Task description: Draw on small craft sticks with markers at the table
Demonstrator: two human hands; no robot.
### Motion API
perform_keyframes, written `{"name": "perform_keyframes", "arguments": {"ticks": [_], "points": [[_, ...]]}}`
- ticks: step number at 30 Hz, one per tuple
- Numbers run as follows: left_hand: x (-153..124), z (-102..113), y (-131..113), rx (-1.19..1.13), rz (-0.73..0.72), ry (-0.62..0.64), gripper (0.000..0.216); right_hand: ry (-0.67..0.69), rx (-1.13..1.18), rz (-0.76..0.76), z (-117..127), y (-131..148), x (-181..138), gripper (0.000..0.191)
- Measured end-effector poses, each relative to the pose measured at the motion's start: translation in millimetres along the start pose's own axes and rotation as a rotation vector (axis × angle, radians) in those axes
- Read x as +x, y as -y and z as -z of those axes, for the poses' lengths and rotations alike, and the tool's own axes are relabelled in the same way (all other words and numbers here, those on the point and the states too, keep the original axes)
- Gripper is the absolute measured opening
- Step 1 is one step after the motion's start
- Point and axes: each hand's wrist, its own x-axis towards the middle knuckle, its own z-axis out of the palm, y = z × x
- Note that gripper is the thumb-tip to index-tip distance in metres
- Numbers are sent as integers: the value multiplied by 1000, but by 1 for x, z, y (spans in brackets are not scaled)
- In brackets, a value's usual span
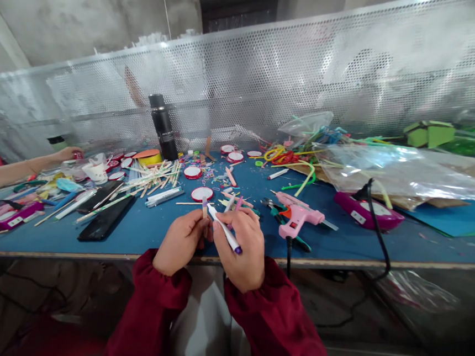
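Both my hands are raised just before the near edge of the blue table [153,231], in dark red sleeves. My right hand [243,250] is closed round a white marker [225,231] with a purple end, held slanted. My left hand [178,244] is closed in a pinch on a small wooden stick [204,207] that points upward, its top close to the marker's upper end. Behind my hands lie loose sticks and a round red-rimmed white disc [202,193].
A pink glue gun [298,216] with black cord lies right of my hands, pliers beside it. A black bottle [164,127], black phone [107,219], stick pile, plastic bags [392,169] and pipe cleaners cover the table. Another person's hand [65,154] reaches in at far left.
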Motion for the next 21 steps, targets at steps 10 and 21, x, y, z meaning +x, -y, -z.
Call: {"name": "perform_keyframes", "arguments": {"ticks": [10,21], "points": [[-1,2,0,30,-37,12,33,12,3,-1,0,0,0,8],[-3,2,0,13,-46,36,31,-6,8,-19,0,0,-1,9]]}}
